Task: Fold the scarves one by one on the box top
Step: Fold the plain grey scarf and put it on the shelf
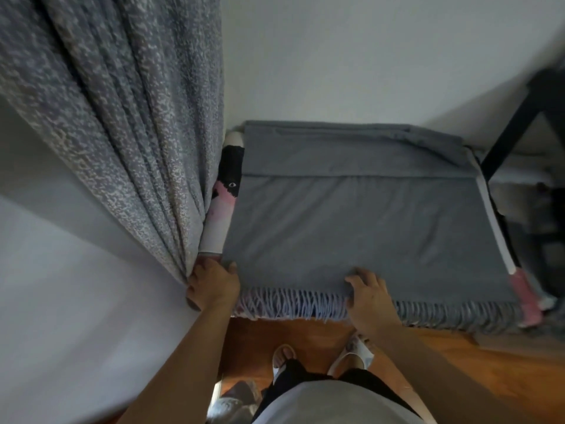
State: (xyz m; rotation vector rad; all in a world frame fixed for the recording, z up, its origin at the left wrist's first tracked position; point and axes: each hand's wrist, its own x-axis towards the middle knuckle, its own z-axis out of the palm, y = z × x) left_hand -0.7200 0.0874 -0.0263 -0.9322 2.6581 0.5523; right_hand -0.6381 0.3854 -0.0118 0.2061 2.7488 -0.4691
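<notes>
Right now a grey scarf (pixel 360 221) lies spread flat over the top of a box (pixel 492 218), covering nearly all of it, with a folded band of the same cloth running across the far part near the wall and a row of pale fringe (pixel 305 304) hanging over the near edge. The right hand (pixel 368 290) rests on the near edge of the scarf, about midway along it; its fingers are curled down over the cloth just above the fringe and appear to grip the edge. The left hand (pixel 211 283) is at the near left corner of the scarf, with its thumb touching that corner; its fingers are bent, but whether they clamp the cloth or only press beside it cannot be told. Only thin strips of the box show: a white and pink edge along the right side and a printed strip of black, pink and white along the left. Just beside the left hand hangs a speckled grey curtain (pixel 122 123), falling in folds against a white surface (pixel 61 301). A white wall (pixel 367 56) stands behind the box. To the right, dark furniture legs (pixel 513 123) stand near the box. Below, a wooden floor (pixel 458 362) shows, with the person's feet in white slippers (pixel 348 356).
</notes>
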